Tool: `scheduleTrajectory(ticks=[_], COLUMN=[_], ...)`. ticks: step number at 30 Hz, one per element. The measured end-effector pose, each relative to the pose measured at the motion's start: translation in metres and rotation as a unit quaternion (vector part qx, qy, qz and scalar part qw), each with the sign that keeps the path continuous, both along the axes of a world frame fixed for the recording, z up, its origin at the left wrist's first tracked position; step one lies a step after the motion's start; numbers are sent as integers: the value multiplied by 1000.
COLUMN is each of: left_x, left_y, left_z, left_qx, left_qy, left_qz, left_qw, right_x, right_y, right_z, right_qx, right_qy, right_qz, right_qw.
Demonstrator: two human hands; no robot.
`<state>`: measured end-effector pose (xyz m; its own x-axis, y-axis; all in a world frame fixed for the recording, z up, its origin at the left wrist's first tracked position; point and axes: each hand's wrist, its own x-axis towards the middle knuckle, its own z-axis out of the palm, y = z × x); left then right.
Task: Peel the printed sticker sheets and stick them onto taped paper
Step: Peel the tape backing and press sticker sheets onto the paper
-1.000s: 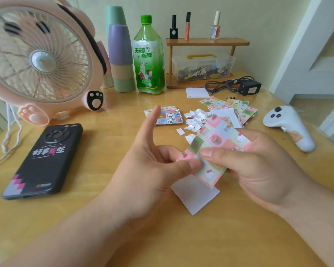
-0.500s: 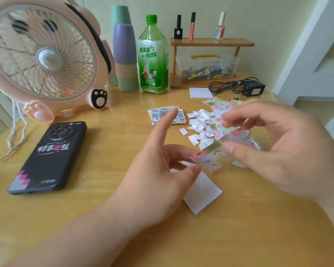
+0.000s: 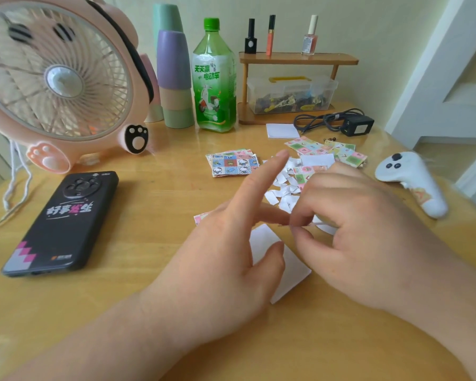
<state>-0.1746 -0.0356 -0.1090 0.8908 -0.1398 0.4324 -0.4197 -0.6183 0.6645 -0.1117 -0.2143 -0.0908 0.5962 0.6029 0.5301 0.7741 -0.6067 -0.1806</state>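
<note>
My left hand [image 3: 231,259] hovers over the table's middle with its index finger raised and its middle finger stretched right. My right hand [image 3: 355,229] meets that fingertip, thumb and forefinger pinching there. A printed sticker sheet [image 3: 199,217] lies under the left hand, only its pink corner showing; the pinched part is hidden. A white paper square [image 3: 289,273] sits on the table below both hands. More sticker sheets lie behind: a cartoon-patterned pile [image 3: 232,162] and a green-pink pile [image 3: 327,149]. Torn white backing scraps [image 3: 282,192] are scattered between them.
A black phone [image 3: 63,221] lies at the left, a pink fan [image 3: 58,78] behind it. Stacked cups [image 3: 175,78], a green bottle [image 3: 215,78] and a wooden shelf [image 3: 297,60] with a clear box line the back. A white controller [image 3: 412,180] and a charger [image 3: 357,125] are at the right.
My right hand has come down and left from holding the sheet in the air to my left middle fingertip. The sheet has dropped beneath my left hand.
</note>
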Motion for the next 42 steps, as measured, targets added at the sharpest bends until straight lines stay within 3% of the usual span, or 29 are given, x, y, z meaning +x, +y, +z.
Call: scheduleTrajectory(ticks=[3,6,10,13,17,20,25,29,37,42], left_x=[4,9,12,27,40,34,21,19,26,25], left_y=[-2,-1,-2,10,34,32,24,20,20,18], left_z=[-3,1,8,2,3,7,16,12,2,4], left_qx=[-104,-268,-319,-416,-480,-487,-520,-522,-540,-552], left_qy=[73,168,190,204,149,187,388,347,271,241], left_qz=[33,34,100,142,199,165,-32,-67,-10,38], left_qw=[991,948,923,875,841,837,761,776,797,798], right_x=[-3,-9,-15,-26,-33,-22,-10,-2,-6,-16], right_y=[2,8,17,22,24,14,3,6,9,4], right_z=[-1,-5,-9,-13,-10,-4,1,-4,-2,11], right_qx=[-29,-62,-88,-87,-30,37,76,47,38,63], right_qy=[-6,-34,-79,-87,-121,-156,-212,-192,-152,-190], right_qz=[5,15,14,44,60,72,72,101,104,80], right_qw=[1000,997,993,991,990,984,972,975,982,976])
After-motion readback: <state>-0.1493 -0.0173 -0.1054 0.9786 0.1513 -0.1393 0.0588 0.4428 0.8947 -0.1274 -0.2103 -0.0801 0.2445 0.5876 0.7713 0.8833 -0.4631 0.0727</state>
